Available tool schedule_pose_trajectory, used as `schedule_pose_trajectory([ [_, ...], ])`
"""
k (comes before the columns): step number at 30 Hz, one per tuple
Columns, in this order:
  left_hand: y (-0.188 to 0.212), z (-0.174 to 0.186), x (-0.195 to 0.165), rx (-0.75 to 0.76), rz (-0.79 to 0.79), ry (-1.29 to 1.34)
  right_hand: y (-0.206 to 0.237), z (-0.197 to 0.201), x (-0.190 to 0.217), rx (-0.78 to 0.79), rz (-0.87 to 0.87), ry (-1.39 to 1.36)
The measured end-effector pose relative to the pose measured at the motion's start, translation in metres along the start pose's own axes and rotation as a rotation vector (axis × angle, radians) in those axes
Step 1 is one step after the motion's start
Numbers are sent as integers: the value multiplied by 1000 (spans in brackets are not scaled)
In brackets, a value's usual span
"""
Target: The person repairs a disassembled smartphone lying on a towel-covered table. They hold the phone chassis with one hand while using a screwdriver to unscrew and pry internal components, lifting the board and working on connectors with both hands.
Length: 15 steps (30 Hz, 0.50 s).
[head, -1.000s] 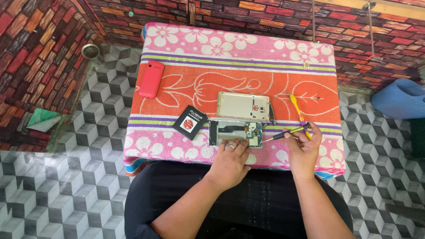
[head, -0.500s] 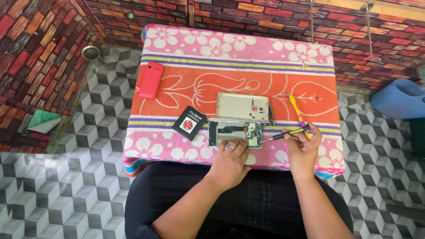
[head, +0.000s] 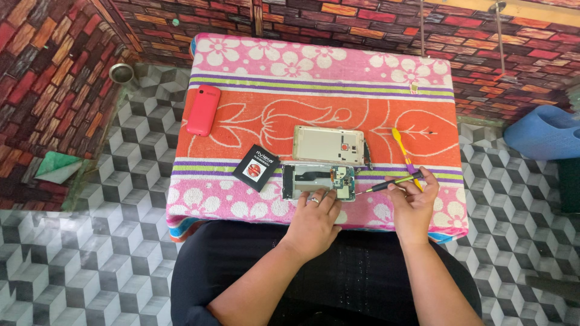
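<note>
An opened phone body (head: 317, 180) with its inner board showing lies near the front edge of a small table covered by a flowered orange and pink towel (head: 272, 115). My left hand (head: 315, 217) rests flat on the phone's near edge, a ring on one finger. My right hand (head: 413, 204) grips a thin screwdriver (head: 389, 183) with its tip pointing left at the phone's right end. The gold back cover (head: 329, 145) lies just beyond the phone.
A black battery (head: 257, 167) lies left of the phone, and a red phone (head: 203, 109) at the towel's left side. A yellow and purple tool (head: 406, 157) lies at the right. A blue tub (head: 544, 133) stands on the tiled floor, a metal cup (head: 121, 73) far left.
</note>
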<state>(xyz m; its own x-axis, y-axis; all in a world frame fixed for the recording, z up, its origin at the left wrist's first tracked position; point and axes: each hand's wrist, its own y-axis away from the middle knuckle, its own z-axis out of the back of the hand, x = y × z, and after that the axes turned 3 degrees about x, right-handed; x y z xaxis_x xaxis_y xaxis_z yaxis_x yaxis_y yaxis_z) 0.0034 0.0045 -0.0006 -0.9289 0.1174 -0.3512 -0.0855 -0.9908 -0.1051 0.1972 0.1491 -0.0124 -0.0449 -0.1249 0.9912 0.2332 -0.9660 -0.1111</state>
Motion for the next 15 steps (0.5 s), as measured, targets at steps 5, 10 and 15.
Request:
schedule_pose_trajectory([
  [5,-1,0,-1,-3,2,-10,1,3,-3,1,33,-19],
  [10,-1,0,-1,10,8,-5,5,8,2,7,136,150],
  [15,-1,0,0,10,3,-14,12,9,19,48,281,175],
])
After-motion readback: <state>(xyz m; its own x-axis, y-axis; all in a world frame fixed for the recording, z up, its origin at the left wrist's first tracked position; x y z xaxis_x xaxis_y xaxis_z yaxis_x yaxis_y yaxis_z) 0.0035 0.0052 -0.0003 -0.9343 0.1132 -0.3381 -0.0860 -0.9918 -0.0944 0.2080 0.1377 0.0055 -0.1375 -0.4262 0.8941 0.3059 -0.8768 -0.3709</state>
